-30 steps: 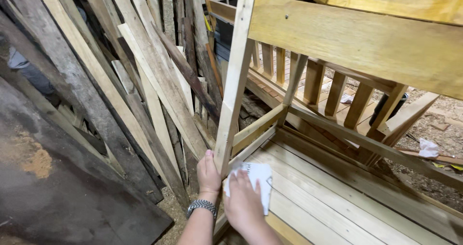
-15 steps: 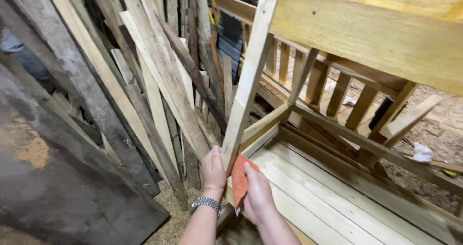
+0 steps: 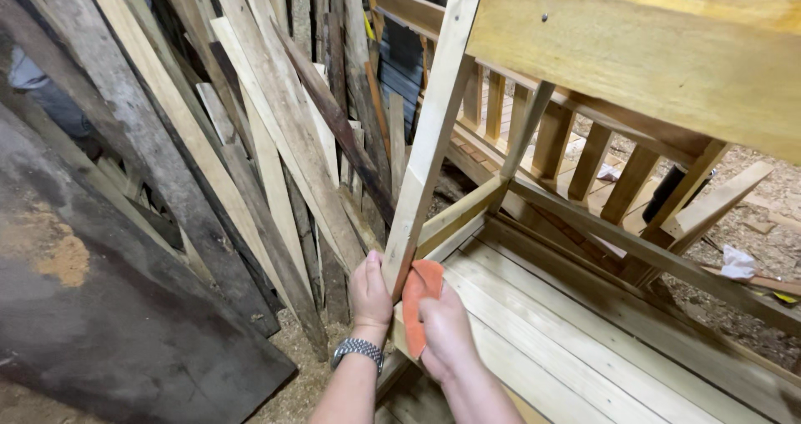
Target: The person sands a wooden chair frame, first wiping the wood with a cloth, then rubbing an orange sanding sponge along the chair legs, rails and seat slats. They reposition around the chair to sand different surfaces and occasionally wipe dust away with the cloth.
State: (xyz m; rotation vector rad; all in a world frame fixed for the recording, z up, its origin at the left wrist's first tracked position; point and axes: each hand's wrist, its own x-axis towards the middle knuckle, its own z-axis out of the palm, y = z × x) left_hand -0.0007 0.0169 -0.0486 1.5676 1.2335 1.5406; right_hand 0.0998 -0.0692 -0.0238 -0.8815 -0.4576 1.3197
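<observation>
Two hands work low on one pale wooden post (image 3: pixel 434 132) of an unfinished bench. Starting at the left, a dark, stained board (image 3: pixel 100 307) lies tilted in the near corner, and behind it a crowd of rough planks (image 3: pixel 250 140) leans against the wall, some grey, some pale. They stand just beside the post, so there is little room on that side for an elbow or a long stroke.

Next comes the left hand (image 3: pixel 370 289), a metal wristwatch (image 3: pixel 357 350) on its wrist, fingers closed around the post near its foot to steady it. Touching the same post on its other face is the right hand (image 3: pixel 444 332), which pinches a folded orange sheet of sandpaper (image 3: pixel 417 303) and presses it flat against the wood. To sand well here, I would judge it best to keep the sheet flat, follow the grain along the post, and hold the brace firm so the frame does not rock.

Further right lie the seat slats (image 3: pixel 567 340), then a row of short upright spindles (image 3: pixel 601 165) under a broad back rail (image 3: pixel 651 65). A slanted brace (image 3: pixel 526 132) meets the frame close above the hands and would block a long upward pass. Sawdust (image 3: pixel 759 224) and a white scrap (image 3: pixel 738 261) cover the floor at far right.
</observation>
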